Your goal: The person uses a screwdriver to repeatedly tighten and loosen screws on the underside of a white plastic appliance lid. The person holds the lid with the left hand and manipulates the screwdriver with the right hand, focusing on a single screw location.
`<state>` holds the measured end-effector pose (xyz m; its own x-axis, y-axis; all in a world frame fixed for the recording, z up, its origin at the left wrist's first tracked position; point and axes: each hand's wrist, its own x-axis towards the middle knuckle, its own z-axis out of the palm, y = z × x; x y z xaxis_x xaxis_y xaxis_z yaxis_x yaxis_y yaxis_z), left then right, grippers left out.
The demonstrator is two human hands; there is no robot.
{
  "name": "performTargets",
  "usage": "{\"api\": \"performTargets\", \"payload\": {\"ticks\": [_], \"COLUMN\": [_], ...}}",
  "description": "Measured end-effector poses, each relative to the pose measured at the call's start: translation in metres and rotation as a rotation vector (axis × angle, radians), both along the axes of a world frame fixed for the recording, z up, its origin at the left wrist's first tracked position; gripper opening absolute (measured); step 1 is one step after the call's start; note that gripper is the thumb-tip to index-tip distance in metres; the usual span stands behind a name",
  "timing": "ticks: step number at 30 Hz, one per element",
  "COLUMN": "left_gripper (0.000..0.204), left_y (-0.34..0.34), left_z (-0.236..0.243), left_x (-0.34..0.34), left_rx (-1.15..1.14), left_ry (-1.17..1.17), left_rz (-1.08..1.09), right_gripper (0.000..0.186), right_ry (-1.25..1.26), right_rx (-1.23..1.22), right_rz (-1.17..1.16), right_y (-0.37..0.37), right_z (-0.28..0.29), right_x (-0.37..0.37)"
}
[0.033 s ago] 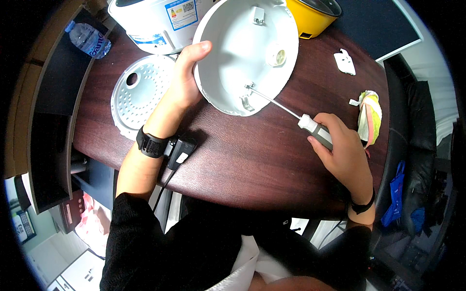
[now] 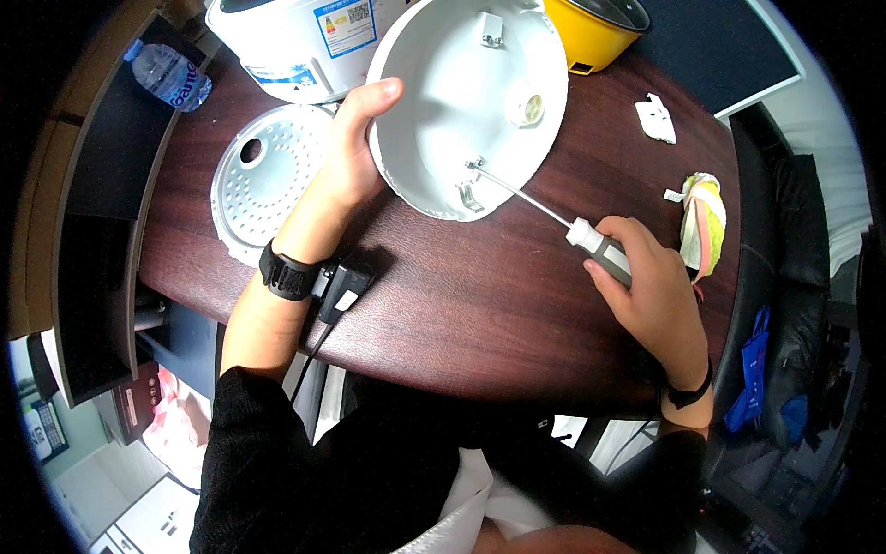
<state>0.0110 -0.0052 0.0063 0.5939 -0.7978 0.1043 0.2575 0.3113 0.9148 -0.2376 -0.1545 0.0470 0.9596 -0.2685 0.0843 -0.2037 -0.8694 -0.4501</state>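
Observation:
My left hand (image 2: 355, 138) grips the left rim of a round white plastic lid shell (image 2: 434, 102), thumb over the edge and the other fingers hidden behind it. The shell is tilted up so its hollow inside faces me. In my right hand (image 2: 651, 291) is a screwdriver (image 2: 591, 238) with a grey and white handle. Its metal shaft slants up and left, and the tip meets a small metal fitting (image 2: 474, 164) near the shell's lower edge. Beside my left forearm a perforated round plate (image 2: 242, 198) lies on the table, partly covered by that arm.
Behind the shell stand a white rice cooker (image 2: 295, 55) and a yellow pot (image 2: 595, 37). A folded cloth (image 2: 704, 222) and a small white piece (image 2: 655, 120) lie at the right of the brown table (image 2: 443, 305). A water bottle (image 2: 169, 76) is at far left.

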Motion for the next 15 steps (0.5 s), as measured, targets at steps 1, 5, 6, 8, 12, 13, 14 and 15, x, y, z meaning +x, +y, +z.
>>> {"api": "performTargets", "payload": {"ticks": [1, 5, 6, 8, 12, 13, 14, 15], "left_gripper": [0.065, 0.063, 0.062, 0.065, 0.072, 0.072, 0.071, 0.071], "left_y": [0.0, 0.002, 0.003, 0.003, 0.003, 0.003, 0.003, 0.002], "left_z": [0.0, 0.002, -0.002, -0.002, 0.006, 0.006, 0.006, 0.004], "left_x": [0.001, -0.004, -0.003, -0.004, -0.01, -0.011, -0.01, -0.007], "left_rx": [-0.002, 0.027, 0.03, 0.067, 0.132, 0.126, 0.125, 0.122], "left_ry": [0.004, 0.033, 0.029, -0.009, -0.122, -0.144, -0.147, -0.149], "left_rz": [-0.007, 0.01, 0.003, -0.003, -0.01, -0.014, -0.027, -0.041], "right_gripper": [0.028, 0.024, 0.024, 0.021, 0.022, 0.025, 0.027, 0.03], "right_ry": [-0.004, 0.104, 0.187, 0.379, 0.587, 0.562, 0.536, 0.508], "right_rx": [0.004, 0.141, 0.295, 0.677, 1.331, 1.398, 1.465, 1.531], "right_rz": [-0.004, 0.001, 0.016, 0.007, -0.068, -0.076, -0.085, -0.095], "right_y": [0.001, 0.007, 0.009, 0.016, 0.025, 0.024, 0.021, 0.018], "right_z": [-0.001, -0.012, -0.014, -0.011, -0.006, -0.006, -0.008, -0.01], "right_x": [0.0, -0.001, 0.0, 0.004, 0.012, 0.01, 0.008, 0.005]}}
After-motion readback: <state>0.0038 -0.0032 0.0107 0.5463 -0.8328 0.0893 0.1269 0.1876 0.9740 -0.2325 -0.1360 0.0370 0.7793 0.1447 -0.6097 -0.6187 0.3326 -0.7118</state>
